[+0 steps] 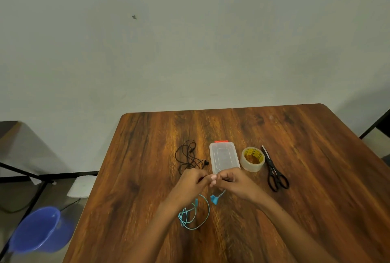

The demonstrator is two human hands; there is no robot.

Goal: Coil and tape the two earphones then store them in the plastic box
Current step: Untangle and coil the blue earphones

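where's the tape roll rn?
In the head view, the tape roll lies flat on the table, right of centre, between the plastic box and the scissors.

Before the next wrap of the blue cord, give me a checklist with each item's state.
1. Both hands on the blue earphone: left hand and right hand pinch it at the fingertips: ok.
2. Loose cord free of snags: it hangs in open loops above the table: ok.
3. Tape roll within reach, beside the plastic box: ok.
4. Scissors at hand, right of the tape: ok.
5. Box open for storing: lid on: not ok.
6. Black earphone coiled: lies loose: not ok.
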